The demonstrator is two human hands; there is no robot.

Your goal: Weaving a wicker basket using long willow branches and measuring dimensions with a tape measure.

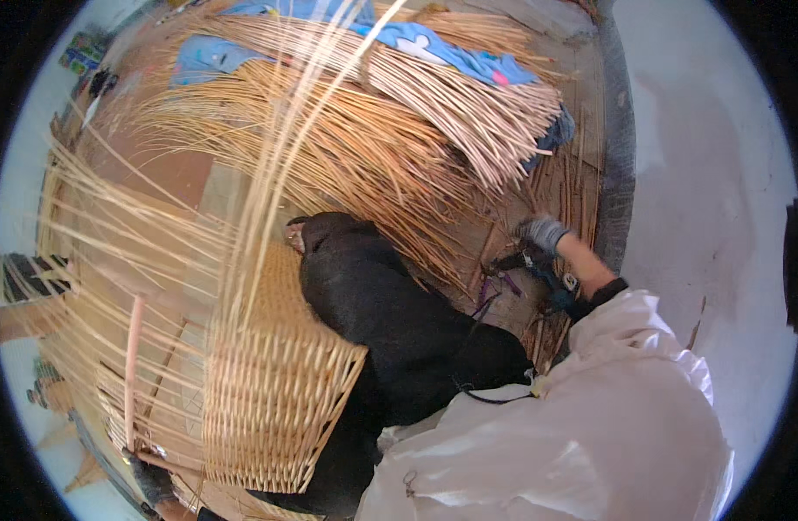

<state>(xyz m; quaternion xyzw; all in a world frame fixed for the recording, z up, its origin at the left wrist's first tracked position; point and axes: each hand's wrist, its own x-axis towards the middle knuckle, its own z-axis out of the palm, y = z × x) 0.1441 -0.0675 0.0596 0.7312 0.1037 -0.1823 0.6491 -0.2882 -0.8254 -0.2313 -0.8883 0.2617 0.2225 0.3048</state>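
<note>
My left hand [144, 473], in a dark glove, grips the lower end of a pale wooden stick [133, 365] at the lower left. Beside it is a partly woven wicker basket [273, 404] with long upright rods. My right hand [542, 233], in a grey striped glove, is blurred, stretched out just above dark tools and purple straps [525, 276] on the floor at the right; its fingers are unclear. My leg in black [399, 321] lies beside the weaving, and a white cloth [546, 434] covers the lower right.
Large bundles of brown rods [347, 148] and paler peeled rods [468, 122] lie ahead, with blue patterned cloths [429, 52] over them. A white wall [703, 174] with a dark base stands at the right. Loose sticks lie along the floor beside it.
</note>
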